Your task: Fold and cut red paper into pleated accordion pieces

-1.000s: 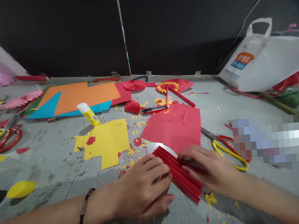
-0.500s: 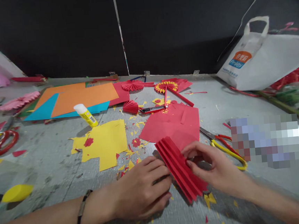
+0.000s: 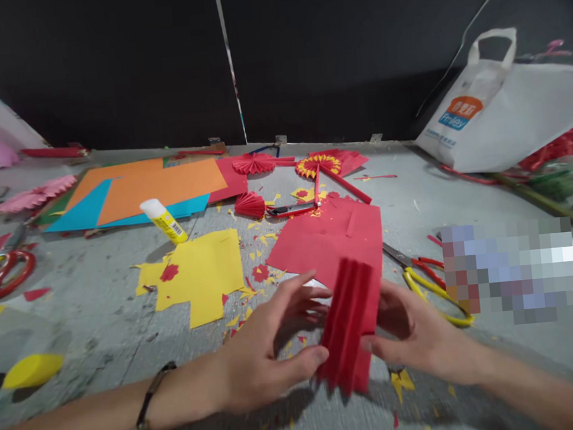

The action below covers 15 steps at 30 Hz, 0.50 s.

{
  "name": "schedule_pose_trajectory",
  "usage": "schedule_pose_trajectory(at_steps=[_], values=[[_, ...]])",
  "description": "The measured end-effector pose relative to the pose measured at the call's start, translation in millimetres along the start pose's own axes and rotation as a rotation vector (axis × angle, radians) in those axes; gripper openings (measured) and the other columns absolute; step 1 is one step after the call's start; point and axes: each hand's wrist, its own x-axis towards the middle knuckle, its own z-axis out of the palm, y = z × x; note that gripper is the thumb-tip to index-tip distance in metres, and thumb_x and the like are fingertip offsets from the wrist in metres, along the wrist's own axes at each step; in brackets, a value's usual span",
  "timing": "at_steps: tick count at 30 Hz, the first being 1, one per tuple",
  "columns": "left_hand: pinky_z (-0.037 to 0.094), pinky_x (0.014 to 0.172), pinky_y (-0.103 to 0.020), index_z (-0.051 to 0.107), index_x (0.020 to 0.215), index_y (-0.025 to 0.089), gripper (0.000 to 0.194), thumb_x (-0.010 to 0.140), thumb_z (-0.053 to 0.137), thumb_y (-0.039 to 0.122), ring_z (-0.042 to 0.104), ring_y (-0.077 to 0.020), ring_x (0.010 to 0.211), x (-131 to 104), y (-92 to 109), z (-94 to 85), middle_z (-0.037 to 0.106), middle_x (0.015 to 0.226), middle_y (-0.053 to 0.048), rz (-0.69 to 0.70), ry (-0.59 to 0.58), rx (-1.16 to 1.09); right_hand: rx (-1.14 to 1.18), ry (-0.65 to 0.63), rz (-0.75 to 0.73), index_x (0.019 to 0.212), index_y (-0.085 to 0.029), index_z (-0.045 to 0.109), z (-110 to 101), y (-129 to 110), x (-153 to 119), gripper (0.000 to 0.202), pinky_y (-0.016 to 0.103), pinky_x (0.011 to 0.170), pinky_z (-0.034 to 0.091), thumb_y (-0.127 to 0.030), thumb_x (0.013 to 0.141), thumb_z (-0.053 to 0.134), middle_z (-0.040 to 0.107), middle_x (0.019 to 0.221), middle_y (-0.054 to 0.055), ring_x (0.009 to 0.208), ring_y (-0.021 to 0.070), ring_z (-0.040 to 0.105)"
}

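A red pleated paper (image 3: 346,323) stands tilted between my hands, its folds running lengthwise and its near end zigzagged. My right hand (image 3: 417,331) grips its right side, thumb in front and fingers behind. My left hand (image 3: 277,343) is at the left side with thumb and fingers spread apart; the thumb tip is at the paper's edge. Behind the pleats lies a flat red sheet (image 3: 329,238). Left of it is a cut yellow sheet (image 3: 211,268) with a red paper flower (image 3: 170,273) on it. A glue stick (image 3: 164,221) stands at its back edge.
Scissors (image 3: 427,283) lie at the right, another pair (image 3: 8,273) at far left. A utility knife (image 3: 293,209) rests near folded paper fans (image 3: 318,166). Orange sheets (image 3: 164,189) are stacked back left; a white bag (image 3: 498,109) stands back right. Paper scraps litter the table.
The pleated paper has been lifted and turned, its top now leaning right. My left hand has gone from lying with curled fingers to spread beside it. My right hand has shifted slightly right.
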Motion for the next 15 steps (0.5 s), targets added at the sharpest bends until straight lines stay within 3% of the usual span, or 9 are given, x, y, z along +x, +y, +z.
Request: schedule_pose_trajectory(at_steps=[2,4,7,11,15], values=[[0.062,0.096,-0.037,0.035,0.155,0.021,0.064,0.1,0.069,0.029,0.071,-0.023,0.117,1.9,-1.9,3.6,0.062,0.14,-0.019,-0.106,-0.011,-0.272,0.01,0.003,0.027,0.122,-0.029,0.065,6.3,-1.0,-2.0,0.035,0.043,0.103,0.059,-0.029,0.09,0.081,0.075,0.119,0.005,0.112,0.024,0.074],[0.062,0.091,-0.035,0.05,0.145,0.019,0.058,0.095,0.076,0.034,0.073,-0.0223,0.11,3.8,-3.9,5.3,0.068,0.13,-0.016,-0.203,-0.049,-0.392,-0.019,-0.012,0.034,0.12,-0.027,0.066,12.4,-1.8,-2.6,0.033,0.043,0.101,0.06,-0.027,0.09,0.08,0.076,0.118,0.006,0.109,0.0241,0.075],[0.061,0.084,-0.031,0.062,0.128,0.017,0.042,0.094,0.078,0.035,0.074,-0.0196,0.099,5.3,-6.5,4.1,0.074,0.114,-0.011,-0.314,-0.05,-0.417,-0.077,-0.04,0.025,0.12,-0.027,0.068,18.0,-3.0,-1.6,0.03,0.043,0.099,0.061,-0.024,0.091,0.077,0.076,0.119,0.005,0.107,0.0234,0.075],[0.055,0.071,-0.021,0.066,0.112,0.017,0.035,0.087,0.085,0.032,0.069,-0.0122,0.081,6.0,-7.8,0.3,0.072,0.095,-0.003,-0.356,-0.002,-0.485,-0.137,-0.006,0.021,0.115,-0.025,0.071,14.2,-3.4,1.7,0.026,0.039,0.092,0.063,-0.027,0.09,0.079,0.078,0.112,0.005,0.101,0.0232,0.075],[0.056,0.077,-0.023,0.066,0.105,0.017,0.033,0.086,0.085,0.035,0.068,-0.013,0.084,8.6,-6.3,-3.0,0.07,0.097,-0.003,-0.398,0.088,-0.512,-0.103,0.058,0.013,0.116,-0.025,0.073,3.0,-1.7,7.3,0.025,0.033,0.086,0.064,-0.035,0.093,0.079,0.08,0.111,0.004,0.098,0.0204,0.076]])
